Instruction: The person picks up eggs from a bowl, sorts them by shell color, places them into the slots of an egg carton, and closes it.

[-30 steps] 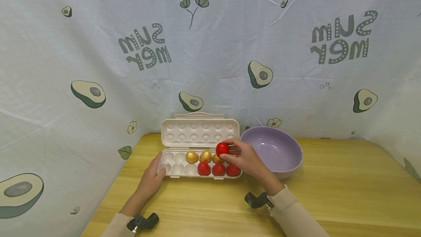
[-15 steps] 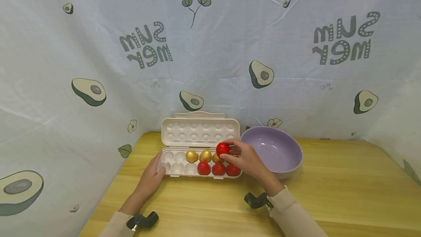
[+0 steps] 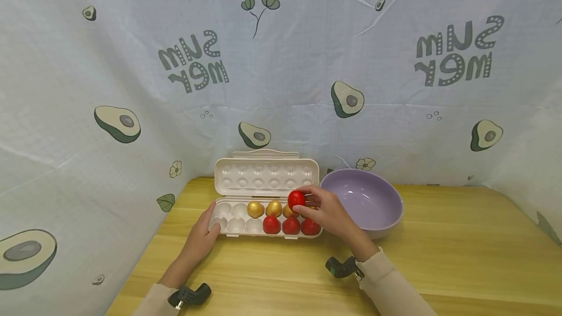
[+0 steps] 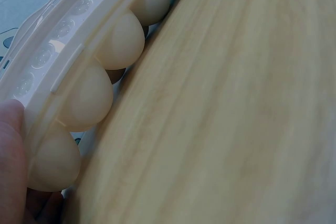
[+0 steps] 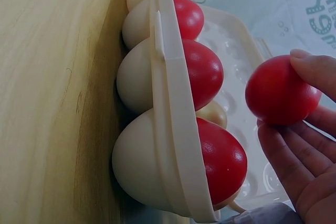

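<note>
An open egg carton [image 3: 237, 232] of cream plastic lies on the table, its lid raised at the back. Several gold eggs [image 3: 273, 208] fill part of the far row, one partly hidden by my right hand. Three red eggs [image 3: 291, 226] occupy the right half of the near row. Over the far row, my right hand [image 3: 327, 211] pinches another red egg [image 5: 281, 90] between thumb and fingertips, clear of the cups. My left hand [image 3: 199, 238] grips the carton's left end; in the left wrist view its thumb [image 4: 11, 145] lies against the rim, with fingers partly visible underneath.
A purple bowl [image 3: 366, 204] stands just right of the carton, behind my right forearm. Empty cups [image 3: 237, 225] are at the carton's left. A printed cloth [image 3: 290, 72] hangs directly behind the wooden table [image 3: 461, 247].
Both hands, the held egg and the carton stay in place. Only the head view shifts very slightly.
</note>
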`<move>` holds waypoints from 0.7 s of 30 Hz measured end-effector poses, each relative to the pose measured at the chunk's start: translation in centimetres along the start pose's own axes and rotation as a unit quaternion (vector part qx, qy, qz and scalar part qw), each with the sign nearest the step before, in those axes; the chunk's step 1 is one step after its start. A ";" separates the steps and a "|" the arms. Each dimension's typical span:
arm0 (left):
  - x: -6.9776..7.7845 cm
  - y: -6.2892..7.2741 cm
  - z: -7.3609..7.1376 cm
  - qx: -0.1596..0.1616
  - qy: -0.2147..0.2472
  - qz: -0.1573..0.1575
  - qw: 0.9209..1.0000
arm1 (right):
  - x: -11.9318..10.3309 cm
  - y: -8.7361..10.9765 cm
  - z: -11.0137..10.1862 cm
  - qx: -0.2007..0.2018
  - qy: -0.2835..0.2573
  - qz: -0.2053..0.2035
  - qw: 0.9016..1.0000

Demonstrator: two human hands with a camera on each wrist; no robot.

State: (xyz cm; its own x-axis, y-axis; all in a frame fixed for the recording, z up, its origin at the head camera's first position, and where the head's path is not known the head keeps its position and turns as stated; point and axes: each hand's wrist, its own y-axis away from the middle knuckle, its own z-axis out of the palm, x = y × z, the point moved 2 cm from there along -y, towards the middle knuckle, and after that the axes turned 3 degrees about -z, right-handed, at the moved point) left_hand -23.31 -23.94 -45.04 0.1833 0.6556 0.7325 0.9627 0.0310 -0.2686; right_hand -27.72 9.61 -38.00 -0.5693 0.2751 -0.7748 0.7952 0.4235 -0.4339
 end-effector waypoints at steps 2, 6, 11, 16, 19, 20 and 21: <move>0.0 0.0 0.0 -0.003 -0.001 -0.004 1.000 | 0.0 0.0 0.0 0.000 0.001 0.002 1.000; 0.2 0.0 0.0 -0.005 -0.002 -0.001 1.000 | 0.1 0.0 0.0 0.000 0.003 0.002 1.000; 0.2 0.0 0.0 -0.004 -0.003 0.004 1.000 | 0.1 0.0 0.0 -0.002 0.001 -0.002 1.000; 0.1 0.0 0.0 -0.002 -0.002 -0.002 1.000 | 0.1 -0.1 0.1 -0.003 -0.002 -0.006 1.000; 0.1 0.0 0.0 -0.001 0.000 -0.004 1.000 | 0.1 -0.1 0.1 -0.002 -0.003 -0.009 1.000; 0.0 -0.1 0.0 -0.002 0.000 -0.004 1.000 | 0.1 -0.1 0.1 -0.002 -0.002 -0.012 1.000; 0.0 -0.1 0.0 -0.002 0.002 -0.006 1.000 | 0.1 -0.1 0.1 -0.001 -0.003 -0.012 1.000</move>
State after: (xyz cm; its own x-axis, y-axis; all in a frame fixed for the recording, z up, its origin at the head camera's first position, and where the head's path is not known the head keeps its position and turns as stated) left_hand -23.40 -23.93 -45.05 0.1718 0.6527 0.7379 0.9659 0.0356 -0.2564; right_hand -27.84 9.49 -38.06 -0.5872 0.2591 -0.7668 0.7805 0.4324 -0.4515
